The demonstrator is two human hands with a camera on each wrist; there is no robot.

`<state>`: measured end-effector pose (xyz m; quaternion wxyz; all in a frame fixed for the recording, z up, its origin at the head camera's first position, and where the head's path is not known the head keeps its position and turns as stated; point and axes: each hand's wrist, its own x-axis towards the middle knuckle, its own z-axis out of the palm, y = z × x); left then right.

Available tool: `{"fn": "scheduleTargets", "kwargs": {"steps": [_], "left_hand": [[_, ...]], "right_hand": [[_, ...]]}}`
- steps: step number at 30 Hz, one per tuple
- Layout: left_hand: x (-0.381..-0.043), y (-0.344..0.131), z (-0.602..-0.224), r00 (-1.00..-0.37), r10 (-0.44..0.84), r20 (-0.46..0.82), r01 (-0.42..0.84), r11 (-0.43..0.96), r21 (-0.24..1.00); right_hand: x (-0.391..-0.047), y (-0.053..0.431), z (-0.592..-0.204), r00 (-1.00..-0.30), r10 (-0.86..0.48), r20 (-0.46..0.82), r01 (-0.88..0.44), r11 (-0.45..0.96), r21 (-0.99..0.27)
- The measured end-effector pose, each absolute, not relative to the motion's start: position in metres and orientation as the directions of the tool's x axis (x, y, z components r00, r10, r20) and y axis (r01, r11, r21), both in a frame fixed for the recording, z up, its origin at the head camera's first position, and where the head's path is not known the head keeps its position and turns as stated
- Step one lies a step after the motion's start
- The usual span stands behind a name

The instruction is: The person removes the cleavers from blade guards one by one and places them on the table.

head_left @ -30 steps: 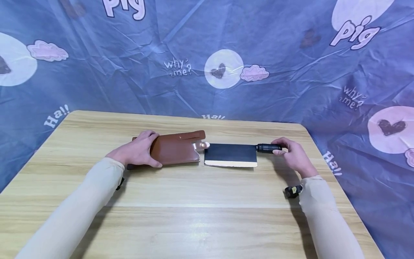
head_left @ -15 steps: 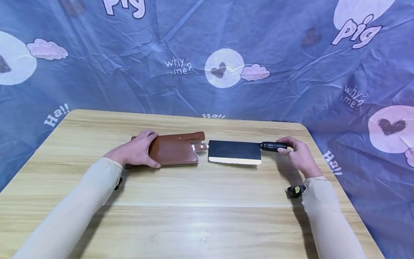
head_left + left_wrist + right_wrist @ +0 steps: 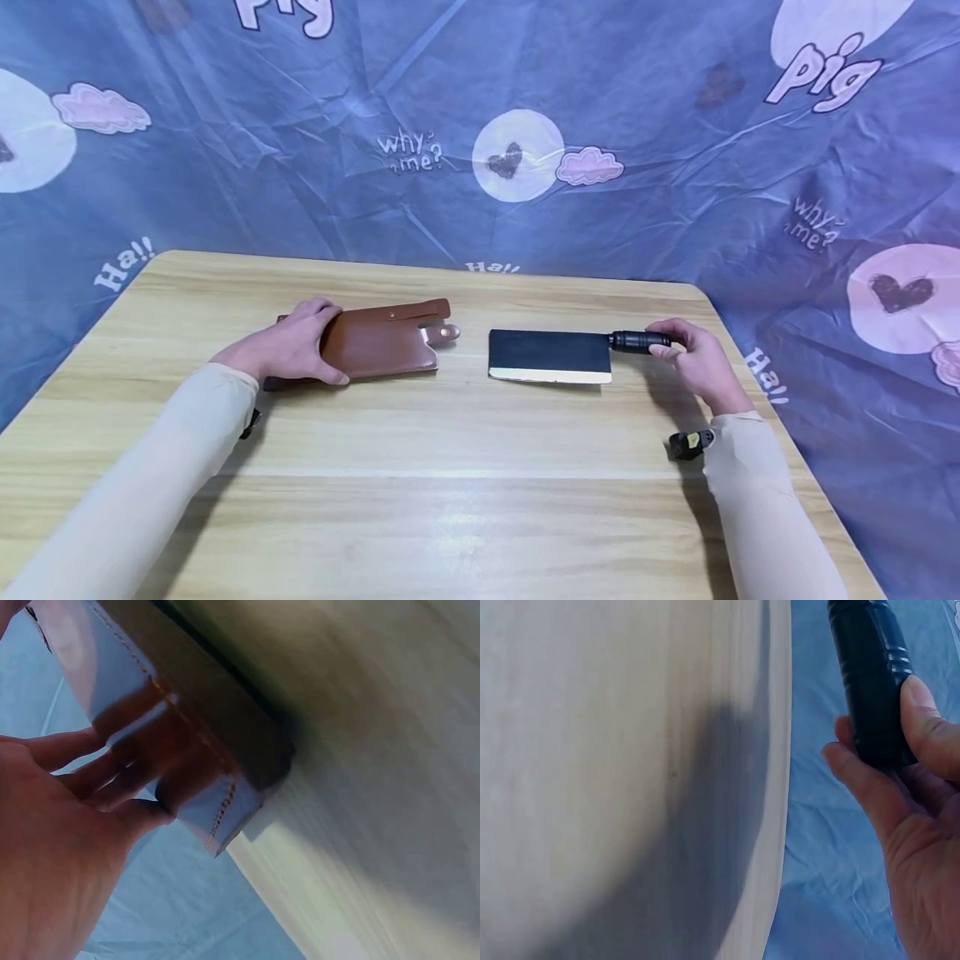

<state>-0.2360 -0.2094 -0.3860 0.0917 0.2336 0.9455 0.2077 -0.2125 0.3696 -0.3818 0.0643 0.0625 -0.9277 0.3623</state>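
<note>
A brown leather knife sheath [image 3: 382, 342] lies at the left centre of the table in the head view, its snap strap and notched mouth facing right. My left hand [image 3: 296, 346] grips its left part, thumb at the near edge and fingers over the far side. In the left wrist view, several fingertips press on the sheath's glossy stitched face [image 3: 191, 791]. To the right is a cleaver [image 3: 550, 352] with a dark blade and a bright edge facing me, apart from the sheath. My right hand [image 3: 697, 362] pinches the end of its black ribbed handle [image 3: 874, 682] between thumb and fingers.
The light wood table [image 3: 450, 517] has rounded far corners. Behind it hangs a blue printed cloth [image 3: 337, 167]. A small black camera [image 3: 690, 444] sits at the right wrist.
The cleaver has moved right with my right hand, its blade out past the sheath's strap. My left hand and the sheath have shifted left, so the gap between them has widened.
</note>
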Motion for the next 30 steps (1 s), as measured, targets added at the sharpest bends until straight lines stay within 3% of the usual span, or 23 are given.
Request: {"fn": "scheduleTargets", "kwargs": {"steps": [16, 30], "left_hand": [[-0.234, -0.221, -0.379, -0.880, 0.471, -0.062, 0.398, 0.802, 0.445], [-0.224, -0.233, -0.387, -0.890, 0.448, -0.089, 0.368, 0.819, 0.439]], "right_hand": [[-0.215, 0.383, -0.378, -0.968, -0.028, 0.248, -0.194, 0.712, -0.675], [-0.211, 0.386, -0.385, -0.974, 0.002, 0.227, -0.162, 0.696, -0.700]]}}
